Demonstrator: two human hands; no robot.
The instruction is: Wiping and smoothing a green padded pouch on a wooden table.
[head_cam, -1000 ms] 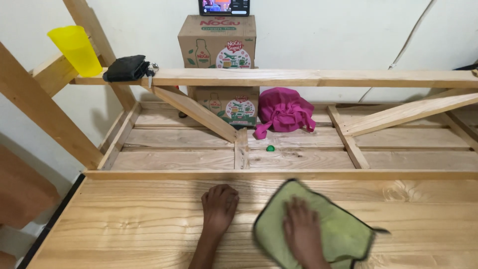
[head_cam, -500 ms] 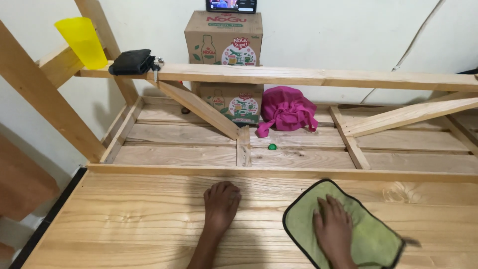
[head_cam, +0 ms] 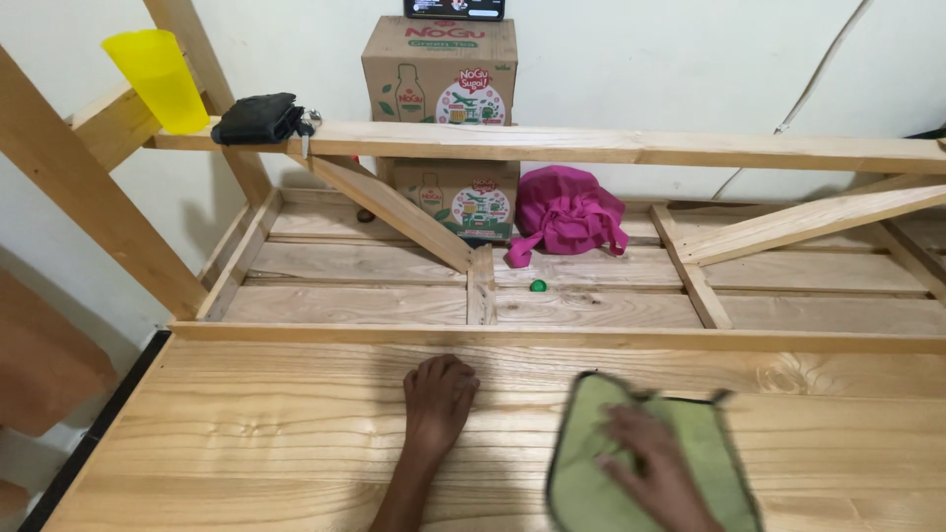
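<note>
My right hand (head_cam: 645,463) presses flat on a green cloth with a dark edge (head_cam: 591,483), which lies on the pale wooden tabletop (head_cam: 246,433) near the bottom edge of the view. The hand looks blurred. My left hand (head_cam: 439,394) rests on the same tabletop a little to the left of the cloth, fingers curled under, with nothing in it.
Beyond the tabletop lies a lower slatted wooden frame (head_cam: 345,266) with diagonal braces. On it sit two stacked cardboard boxes (head_cam: 439,74), a pink cloth bag (head_cam: 567,217) and a small green cap (head_cam: 538,286). A yellow cup (head_cam: 158,79) and black wallet (head_cam: 258,118) rest on the crossbeam.
My right hand slid the green cloth to the right, then back leftward and toward me; the cloth's far edge has bunched. My left hand has stayed in place.
</note>
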